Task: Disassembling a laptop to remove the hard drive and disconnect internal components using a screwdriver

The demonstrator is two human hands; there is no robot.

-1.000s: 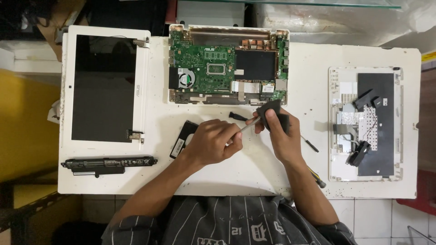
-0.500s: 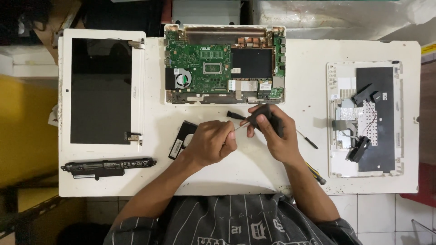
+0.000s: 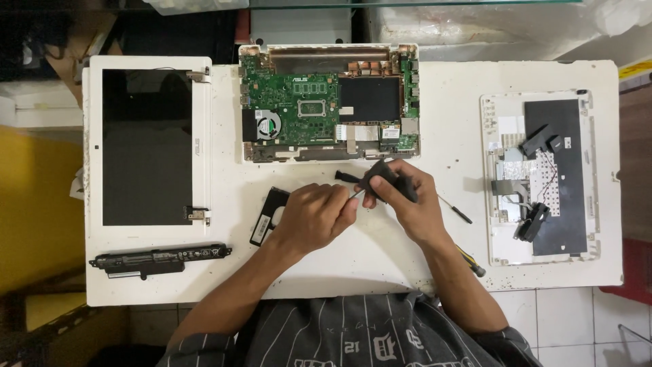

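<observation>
My right hand [image 3: 414, 204] grips a small black laptop part [image 3: 384, 178] above the white table [image 3: 448, 122], just below the opened laptop base [image 3: 326, 109] with its green board. My left hand [image 3: 314, 217] is closed around a thin screwdriver [image 3: 354, 193] whose metal tip meets the black part. A black rectangular drive [image 3: 268, 216] lies under my left wrist, partly hidden.
A detached white-framed laptop screen [image 3: 146, 146] lies at the left, with a long black battery [image 3: 159, 257] below it. At the right sits the white keyboard cover [image 3: 543, 177] with loose black parts. Two more screwdrivers [image 3: 455, 208] lie near my right wrist.
The view has shifted slightly. Both hands stay together at the table's middle, with the black part turned a little in my right hand.
</observation>
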